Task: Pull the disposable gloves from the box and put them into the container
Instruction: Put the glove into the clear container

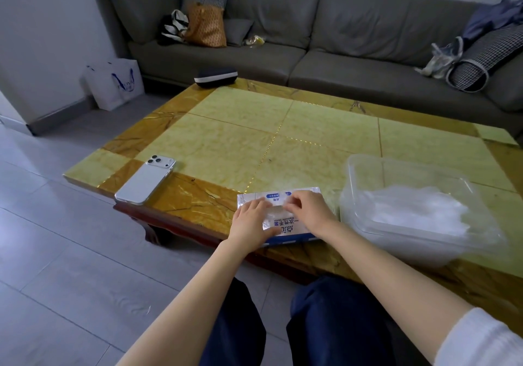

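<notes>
Sleeve (481,340), left hand (250,219), right hand (310,210) on box (283,224)

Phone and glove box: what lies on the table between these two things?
Nothing lies there. The head view shows only the bare brown surface of the table between the phone and the glove box; the two lie apart.

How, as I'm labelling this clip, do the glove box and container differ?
The glove box is opaque printed card; the container is clear plastic. The glove box lies low and flat; the container is bigger and deeper. The left hand presses the glove box, the right hand pinches a glove from it; the container is untouched. Both sit near the table's edge.
</notes>
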The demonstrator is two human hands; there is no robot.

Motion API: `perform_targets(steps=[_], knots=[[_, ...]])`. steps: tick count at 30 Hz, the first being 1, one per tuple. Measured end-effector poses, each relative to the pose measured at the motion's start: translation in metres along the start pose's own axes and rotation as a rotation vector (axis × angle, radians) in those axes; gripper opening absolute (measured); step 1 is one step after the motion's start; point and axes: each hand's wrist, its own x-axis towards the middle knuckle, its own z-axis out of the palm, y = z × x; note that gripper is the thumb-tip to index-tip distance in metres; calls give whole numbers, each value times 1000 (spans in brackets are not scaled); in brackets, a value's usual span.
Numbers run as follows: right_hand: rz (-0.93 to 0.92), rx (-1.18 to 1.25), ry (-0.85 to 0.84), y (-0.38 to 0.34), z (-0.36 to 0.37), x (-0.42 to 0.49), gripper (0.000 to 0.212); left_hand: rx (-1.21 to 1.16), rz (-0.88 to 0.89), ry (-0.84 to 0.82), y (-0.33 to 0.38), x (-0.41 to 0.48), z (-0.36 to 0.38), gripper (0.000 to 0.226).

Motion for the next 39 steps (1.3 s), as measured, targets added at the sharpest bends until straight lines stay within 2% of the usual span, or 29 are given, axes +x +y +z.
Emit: perform_targets(steps=[4,10,12,15,18,21,23,27,28,30,31,33,36,37,39], knots=[[-56,15,133,-7,-20,4,14,-1,-2,-14,0,0,-3,65],[-159,65,528,-38,-81,14,20,33,-18,-31,3,0,-5,67],[-224,-1,572,-48,-102,14,21,17,-20,-52,5,0,-8,65],[-274,-168,491,-53,-118,2,24,-107,-37,-96,8,0,-22,65],[-304,-324,390,-47,-121,-18,23,-449,-52,12,24,1,-48,67],[-323,-376,327,-44,-118,-33,19,-606,64,-20,56,-2,-70,70],[-350,-364,299,-46,-116,-39,16,-633,101,-71,75,-2,-78,66],[-395,-169,272,-45,-116,-43,15,-535,153,16,93,2,-80,30],[-387,-84,301,-44,-117,-42,22,-552,144,29,95,2,-80,24],[-275,128,320,-40,-119,-43,56,-640,130,35,100,-2,-84,13],[-177,231,272,-37,-120,-44,73,-698,132,31,102,-4,-86,8],[-8,399,105,-28,-121,-45,90,-813,138,19,106,-5,-89,1],[40,491,-85,-16,-122,-48,106,-927,157,8,107,-4,-91,3],[34,488,-106,-12,-122,-48,93,-957,155,16,106,-3,-92,5],[0,541,-70,-6,-125,-47,36,-980,143,46,103,-1,-92,7]])
